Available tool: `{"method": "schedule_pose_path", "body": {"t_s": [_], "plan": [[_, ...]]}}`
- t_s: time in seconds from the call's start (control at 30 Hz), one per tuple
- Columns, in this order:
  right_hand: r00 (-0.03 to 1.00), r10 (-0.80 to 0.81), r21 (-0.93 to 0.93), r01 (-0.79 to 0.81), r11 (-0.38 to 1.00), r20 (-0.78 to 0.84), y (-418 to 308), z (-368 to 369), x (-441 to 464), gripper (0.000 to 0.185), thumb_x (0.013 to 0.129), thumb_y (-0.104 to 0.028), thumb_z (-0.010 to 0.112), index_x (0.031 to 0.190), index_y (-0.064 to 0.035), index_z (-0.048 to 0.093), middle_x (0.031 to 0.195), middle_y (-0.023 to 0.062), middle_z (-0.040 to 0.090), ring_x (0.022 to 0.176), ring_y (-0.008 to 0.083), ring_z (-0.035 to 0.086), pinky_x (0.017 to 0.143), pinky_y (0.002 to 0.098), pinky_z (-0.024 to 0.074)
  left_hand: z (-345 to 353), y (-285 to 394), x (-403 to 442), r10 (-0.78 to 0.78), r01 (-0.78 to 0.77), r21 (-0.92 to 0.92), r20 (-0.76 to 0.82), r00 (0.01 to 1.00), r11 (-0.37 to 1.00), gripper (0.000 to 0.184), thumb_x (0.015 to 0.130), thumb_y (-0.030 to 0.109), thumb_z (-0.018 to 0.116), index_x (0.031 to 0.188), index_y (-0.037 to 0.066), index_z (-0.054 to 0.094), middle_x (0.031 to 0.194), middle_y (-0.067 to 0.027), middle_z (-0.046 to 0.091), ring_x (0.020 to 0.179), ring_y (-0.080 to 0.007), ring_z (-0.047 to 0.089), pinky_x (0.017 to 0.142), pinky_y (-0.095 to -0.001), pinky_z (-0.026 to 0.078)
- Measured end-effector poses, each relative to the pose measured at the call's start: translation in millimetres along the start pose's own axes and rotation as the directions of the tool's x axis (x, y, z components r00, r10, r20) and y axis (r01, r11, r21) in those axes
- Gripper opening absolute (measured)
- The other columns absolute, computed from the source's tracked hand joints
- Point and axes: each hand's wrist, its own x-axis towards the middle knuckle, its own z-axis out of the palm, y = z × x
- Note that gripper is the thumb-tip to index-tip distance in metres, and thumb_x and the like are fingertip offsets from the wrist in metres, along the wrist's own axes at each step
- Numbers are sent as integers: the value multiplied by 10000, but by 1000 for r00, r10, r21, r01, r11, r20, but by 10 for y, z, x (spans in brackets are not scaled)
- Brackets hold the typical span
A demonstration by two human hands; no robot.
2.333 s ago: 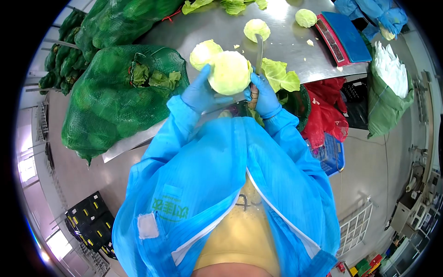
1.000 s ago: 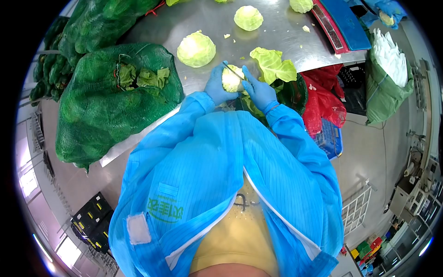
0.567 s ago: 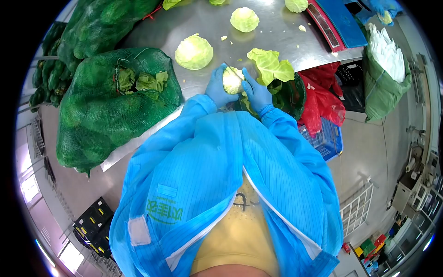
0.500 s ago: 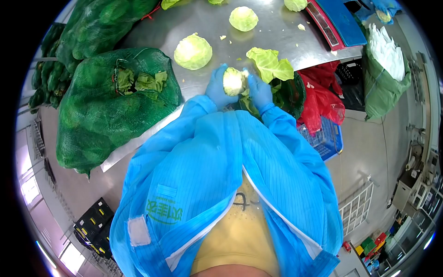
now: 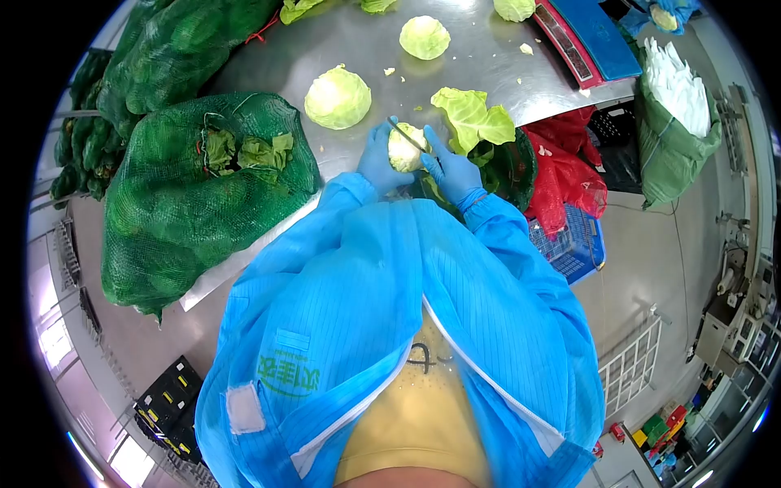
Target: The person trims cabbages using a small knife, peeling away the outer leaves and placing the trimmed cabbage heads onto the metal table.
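Observation:
Blue-gloved, my left hand (image 5: 380, 163) is wrapped round the side of a pale green cabbage (image 5: 405, 150) at the near edge of the metal table. My right hand (image 5: 454, 169), also gloved, is closed on a knife (image 5: 406, 133) whose dark blade lies across the top of that cabbage. The knife's handle is mostly hidden by the fingers. Beyond my left hand sits another cabbage (image 5: 338, 98), with one more (image 5: 425, 37) farther back. A loose cabbage leaf (image 5: 473, 119) lies just past my right hand.
Green net sacks (image 5: 203, 195) of cabbages stand at the left. A red and blue scale (image 5: 587, 39) is at the back right, near another person's gloved hand (image 5: 665, 18). Right of the table are red bags (image 5: 561, 175), a blue basket (image 5: 574, 244) and a green sack (image 5: 677, 138).
The big cabbage held earlier now rests on the table at the left, and a smaller one is in my left hand. The knife, upright at first, has come down across it.

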Motion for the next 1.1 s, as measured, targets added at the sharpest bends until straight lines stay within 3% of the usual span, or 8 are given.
{"method": "schedule_pose_path", "body": {"t_s": [0.13, 0.2, 0.3, 0.5, 0.83, 0.93, 1.0, 1.1], "plan": [[999, -22, 120, 26, 992, -38, 123, 94, 78, 561, 908, -536, 337, 1394, -257, 300, 921, 217, 632, 836, 396, 605, 734, 464, 478, 5, -13, -2, 16, -15, 25, -12, 1000, 1000, 1045, 468, 202, 820, 1346, 28, 279, 1263, -204, 373, 1164, -368, 396, 997, -400, 362], [999, 50, 312, -53, 949, 17, 177, 174, 108, 563, 904, -548, 341, 1385, -256, 321, 958, 225, 625, 877, 402, 596, 774, 465, 471, 0, 8, -1, 2, -2, 14, -4, 1000, 1000, 1051, 468, 204, 819, 1350, 30, 276, 1280, -207, 365, 1169, -369, 393, 1005, -403, 357], [999, 30, 419, -37, 907, 24, 200, 230, 109, 560, 907, -539, 341, 1392, -261, 305, 960, 234, 622, 888, 408, 591, 794, 470, 464, -8, 8, -2, -7, 7, -13, 10, 1000, 1000, 1058, 466, 206, 820, 1354, 33, 272, 1291, -208, 360, 1176, -368, 390, 1013, -404, 351], [999, 26, 114, -30, 993, 32, 101, 67, 28, 547, 913, -519, 333, 1394, -260, 297, 914, 233, 627, 844, 401, 600, 743, 474, 473, 0, -6, 9, 24, -24, 1, 18, 1000, 1000, 1073, 458, 211, 824, 1355, 24, 266, 1295, -212, 356, 1188, -373, 380, 1014, -408, 347], [998, 66, 19, -66, 998, -4, -7, -1, 15, 543, 909, -532, 323, 1382, -265, 326, 925, 210, 629, 841, 391, 601, 719, 480, 473, 56, 23, 8, 0, 0, 41, 8, 1000, 999, 1058, 462, 231, 828, 1336, 3, 276, 1272, -228, 368, 1171, -389, 399, 1002, -409, 360], [993, 114, 74, -113, 991, -8, 5, 10, 10, 524, 909, -518, 351, 1346, -234, 400, 980, 215, 621, 895, 385, 595, 765, 450, 474, 57, 39, 13, 31, -33, 91, 29, 999, 995, 1059, 488, 267, 813, 1340, -23, 256, 1286, -247, 325, 1181, -395, 385, 997, -401, 375], [987, 151, 404, -116, 907, -56, 109, 128, 51, 513, 905, -507, 390, 1302, -192, 465, 1042, 214, 610, 952, 378, 584, 818, 411, 466, 79, 28, 4, 45, -45, 68, 9, 999, 997, 1060, 487, 256, 813, 1351, -3, 255, 1292, -243, 317, 1189, -395, 377, 1000, -402, 372], [957, 287, 591, -254, 765, 39, 197, 245, 112, 505, 902, -476, 434, 1259, -128, 509, 1081, 206, 604, 983, 358, 584, 847, 378, 455, 92, 24, -7, 67, -65, 50, -35, 997, 997, 1062, 455, 221, 844, 1334, 18, 284, 1280, -231, 354, 1174, -396, 401, 1001, -412, 364]]}}
